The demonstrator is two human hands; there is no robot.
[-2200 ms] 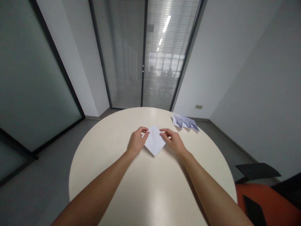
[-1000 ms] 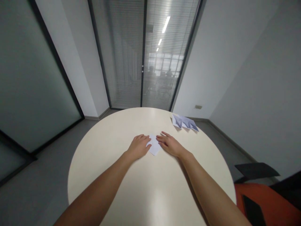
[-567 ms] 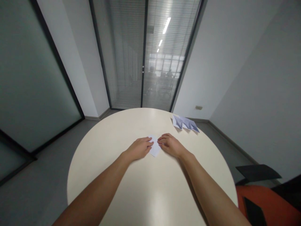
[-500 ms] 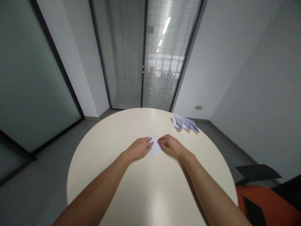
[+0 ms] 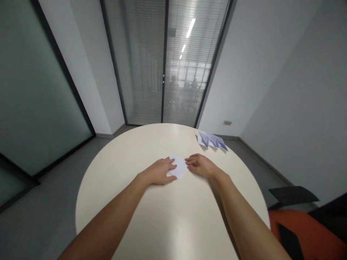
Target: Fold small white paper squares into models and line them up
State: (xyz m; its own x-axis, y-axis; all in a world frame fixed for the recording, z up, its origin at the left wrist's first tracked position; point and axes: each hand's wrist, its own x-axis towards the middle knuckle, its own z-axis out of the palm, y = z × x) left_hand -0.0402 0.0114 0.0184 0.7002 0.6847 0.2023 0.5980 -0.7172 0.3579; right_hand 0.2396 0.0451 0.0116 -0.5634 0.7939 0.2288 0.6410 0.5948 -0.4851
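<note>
A small white sheet of paper [image 5: 180, 167], turned with a corner toward me, lies on the round cream table [image 5: 173, 209]. My left hand [image 5: 162, 171] rests flat over the paper's left side, fingers spread, thumb near its front corner, hiding part of it. Beside the right corner is my right hand [image 5: 199, 166], its fingers loosely bent and apart, with nothing visible in them. Whether its fingertips touch the paper's edge I cannot tell.
Several folded white paper pieces [image 5: 213, 141] stand in a row near the table's far right edge. A chair with an orange seat [image 5: 303, 231] and black armrests is at the right. Beyond the table are glass panels with blinds [image 5: 143, 72].
My right hand has drawn slightly to the right, off the paper. My left hand's fingers have spread, with the thumb lower, and more of the paper shows.
</note>
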